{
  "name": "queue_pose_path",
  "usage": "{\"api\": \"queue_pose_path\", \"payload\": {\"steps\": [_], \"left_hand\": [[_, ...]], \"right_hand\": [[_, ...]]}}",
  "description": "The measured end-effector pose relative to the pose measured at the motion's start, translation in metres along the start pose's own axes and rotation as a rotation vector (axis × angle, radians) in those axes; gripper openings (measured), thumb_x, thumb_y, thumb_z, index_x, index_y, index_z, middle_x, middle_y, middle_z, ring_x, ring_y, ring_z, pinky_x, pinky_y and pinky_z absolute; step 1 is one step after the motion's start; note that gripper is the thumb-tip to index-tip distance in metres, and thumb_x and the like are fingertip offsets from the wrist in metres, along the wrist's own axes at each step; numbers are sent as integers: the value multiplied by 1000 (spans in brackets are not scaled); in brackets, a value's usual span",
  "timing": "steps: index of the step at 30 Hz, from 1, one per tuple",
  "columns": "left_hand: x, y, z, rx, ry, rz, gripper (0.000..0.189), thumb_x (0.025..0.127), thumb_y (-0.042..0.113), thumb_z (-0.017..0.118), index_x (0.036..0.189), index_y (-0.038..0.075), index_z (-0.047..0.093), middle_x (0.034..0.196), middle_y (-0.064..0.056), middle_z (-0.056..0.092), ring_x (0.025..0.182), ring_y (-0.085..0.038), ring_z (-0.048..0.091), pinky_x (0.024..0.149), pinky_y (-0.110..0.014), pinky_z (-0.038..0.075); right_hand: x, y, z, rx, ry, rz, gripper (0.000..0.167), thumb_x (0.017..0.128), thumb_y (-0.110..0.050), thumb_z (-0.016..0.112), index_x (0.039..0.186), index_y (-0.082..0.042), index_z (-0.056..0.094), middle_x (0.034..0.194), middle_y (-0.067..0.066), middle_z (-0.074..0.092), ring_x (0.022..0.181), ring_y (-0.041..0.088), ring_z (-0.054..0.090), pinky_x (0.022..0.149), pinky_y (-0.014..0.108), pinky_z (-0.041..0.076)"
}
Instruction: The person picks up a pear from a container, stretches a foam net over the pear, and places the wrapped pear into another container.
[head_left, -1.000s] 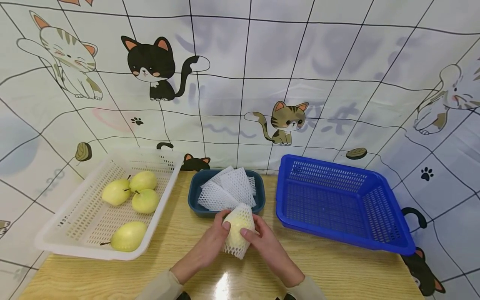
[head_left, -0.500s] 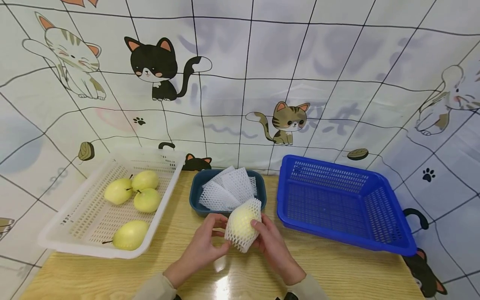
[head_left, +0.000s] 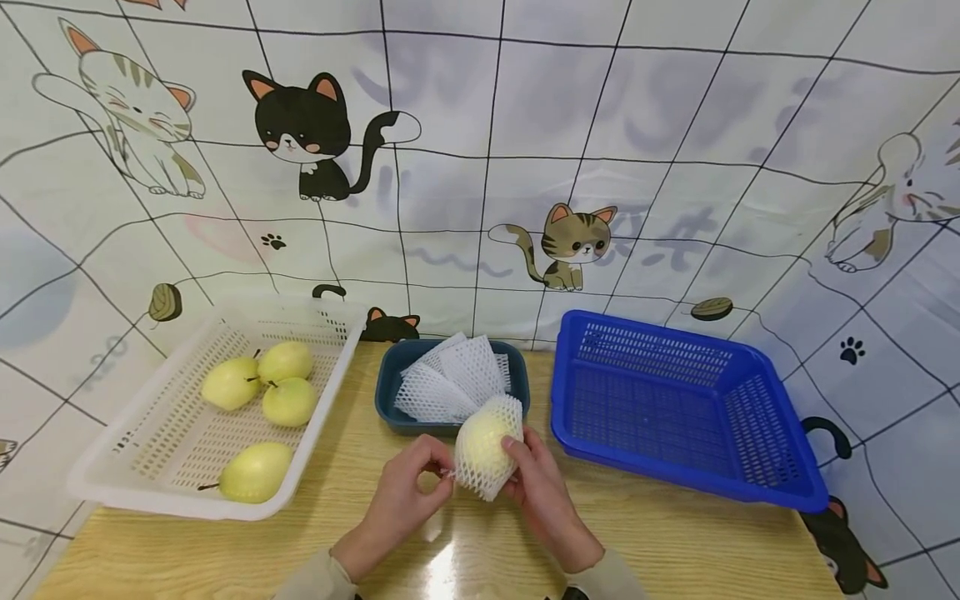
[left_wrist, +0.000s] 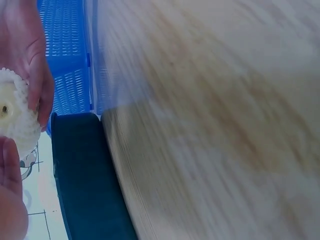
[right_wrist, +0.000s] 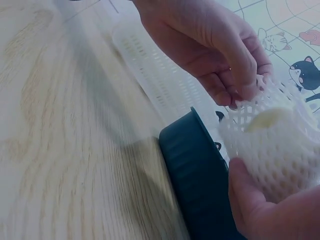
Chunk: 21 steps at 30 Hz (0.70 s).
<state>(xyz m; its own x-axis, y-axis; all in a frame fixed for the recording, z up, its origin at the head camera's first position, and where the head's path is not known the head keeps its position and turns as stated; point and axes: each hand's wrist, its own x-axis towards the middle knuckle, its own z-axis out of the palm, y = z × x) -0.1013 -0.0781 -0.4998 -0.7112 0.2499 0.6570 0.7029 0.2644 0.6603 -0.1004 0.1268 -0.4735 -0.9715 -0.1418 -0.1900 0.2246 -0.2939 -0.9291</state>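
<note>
A pale yellow pear point(head_left: 483, 442) sits inside a white foam net sleeve point(right_wrist: 280, 165), held just in front of the small dark teal bin. My right hand point(head_left: 546, 492) grips the sleeved pear from its right side, thumb on the front. With thumb and fingertips, my left hand point(head_left: 401, 496) pinches the lower left edge of the net, as the right wrist view shows up close. In the left wrist view the pear's round end with a dark spot shows through the net's opening. More flat foam nets point(head_left: 450, 383) lie in the teal bin point(head_left: 386, 400).
At the left stands a white plastic basket point(head_left: 307, 479) with several bare pears point(head_left: 257, 472) in it. A blue plastic basket point(head_left: 645, 412) stands at the right. All rest on a wooden table point(head_left: 675, 542) against a cat-print cloth point(head_left: 450, 167).
The pear has turned in my right hand and tilted to the right. My left hand has come off the pear's side and now pinches the net's lower left edge.
</note>
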Motion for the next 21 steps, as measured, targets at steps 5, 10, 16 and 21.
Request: {"api": "queue_pose_path", "payload": {"steps": [5,10,16,21], "left_hand": [[0,-2,-1,0,-74,88,39,73,-19,73,93,13,61,92,1,62,81,-12,63,70,-22,56],[2,3,-5,-41,-81,-9,35,77,-14,65,97,14,61,98,2,61,88,-12,61,75,-28,56],[8,10,-6,-185,-26,-334,17,97,1,64,114,4,60,114,-9,61,103,-19,63,86,-34,56],[16,18,-1,-329,-43,-533,44,93,11,77,131,4,55,131,-10,58,119,-29,61,95,-35,56]], "right_hand": [[3,1,1,4,18,-19,57,107,-26,50,152,2,30,117,9,61,96,14,64,75,26,52],[2,0,0,-5,-2,-35,55,107,-24,50,151,4,31,116,9,61,95,15,64,73,26,52],[0,-3,0,-19,-17,-47,60,105,-20,52,154,4,28,124,13,58,103,17,65,82,32,56],[-2,-5,1,-46,-37,-45,57,105,-18,53,154,2,30,132,17,56,108,18,63,87,34,56]]}}
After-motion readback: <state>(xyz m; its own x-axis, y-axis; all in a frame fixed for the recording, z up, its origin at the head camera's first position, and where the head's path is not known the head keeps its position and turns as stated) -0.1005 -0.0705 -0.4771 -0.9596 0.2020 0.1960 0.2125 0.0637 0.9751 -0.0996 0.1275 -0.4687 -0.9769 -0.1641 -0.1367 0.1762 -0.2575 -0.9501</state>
